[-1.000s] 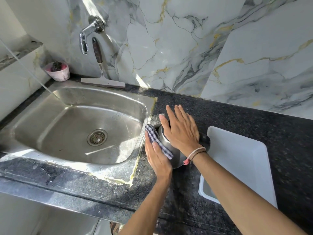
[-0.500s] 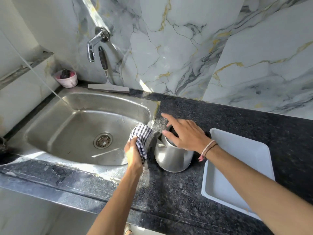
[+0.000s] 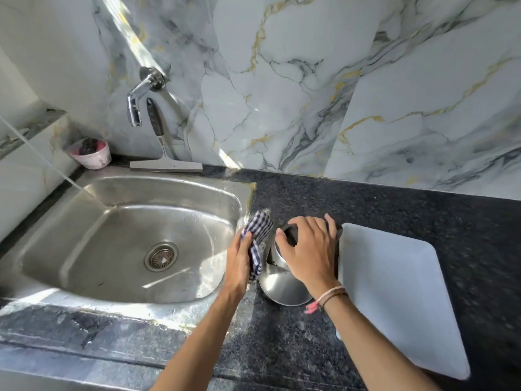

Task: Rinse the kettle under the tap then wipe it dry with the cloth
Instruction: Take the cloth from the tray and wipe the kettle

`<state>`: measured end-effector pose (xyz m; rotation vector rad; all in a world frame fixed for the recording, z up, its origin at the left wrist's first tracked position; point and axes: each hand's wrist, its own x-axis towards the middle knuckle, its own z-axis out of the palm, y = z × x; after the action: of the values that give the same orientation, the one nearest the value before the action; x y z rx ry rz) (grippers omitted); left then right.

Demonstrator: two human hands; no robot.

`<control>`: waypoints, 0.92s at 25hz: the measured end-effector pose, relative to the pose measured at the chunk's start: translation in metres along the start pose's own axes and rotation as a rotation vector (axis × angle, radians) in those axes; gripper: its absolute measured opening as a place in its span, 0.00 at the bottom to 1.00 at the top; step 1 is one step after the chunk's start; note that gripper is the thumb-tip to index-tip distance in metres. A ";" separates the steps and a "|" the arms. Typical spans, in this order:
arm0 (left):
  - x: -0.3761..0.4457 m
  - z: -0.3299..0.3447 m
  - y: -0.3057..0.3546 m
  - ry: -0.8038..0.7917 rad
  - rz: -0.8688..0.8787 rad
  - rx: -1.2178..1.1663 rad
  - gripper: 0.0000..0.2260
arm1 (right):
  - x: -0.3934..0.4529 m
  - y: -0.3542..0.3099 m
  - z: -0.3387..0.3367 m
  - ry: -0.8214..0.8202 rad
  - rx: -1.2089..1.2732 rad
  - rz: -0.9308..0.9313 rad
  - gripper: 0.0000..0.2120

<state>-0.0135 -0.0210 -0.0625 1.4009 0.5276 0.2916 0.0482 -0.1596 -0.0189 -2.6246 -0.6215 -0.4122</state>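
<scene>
head view: drying step. kettle (image 3: 283, 286) upright on worktop (image 3: 394, 204), between sink (image 3: 127, 235) and tray (image 3: 394, 292). left hand (image 3: 239, 263) clenched on cloth (image 3: 258, 241) beside its wall; right hand (image 3: 308, 249) gripping its top. next, likely: press cloth on, wipe round. lid, handle, spout hidden under hand; wetness unclear.

White marble wall tiles (image 3: 282, 80) veined grey and gold rise behind a dark speckled granite counter (image 3: 366, 204). A steel sink (image 3: 84, 249) is sunk into the counter's left part. Sunlight streaks slant across the wall above the sink and brighten the counter's front edge.
</scene>
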 end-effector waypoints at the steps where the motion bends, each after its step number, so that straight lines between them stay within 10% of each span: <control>1: 0.003 0.003 -0.001 -0.047 0.011 0.009 0.13 | 0.005 0.005 -0.002 -0.004 0.099 -0.058 0.17; 7: 0.010 0.026 0.005 -0.237 0.049 -0.166 0.22 | 0.032 0.034 -0.010 -0.282 0.357 -0.234 0.27; 23: -0.004 0.035 -0.031 0.045 0.006 0.004 0.20 | 0.036 0.016 0.001 -0.243 0.211 -0.012 0.33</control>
<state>-0.0028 -0.0579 -0.0895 1.4028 0.5610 0.3277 0.0869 -0.1587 -0.0116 -2.4865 -0.7162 -0.0271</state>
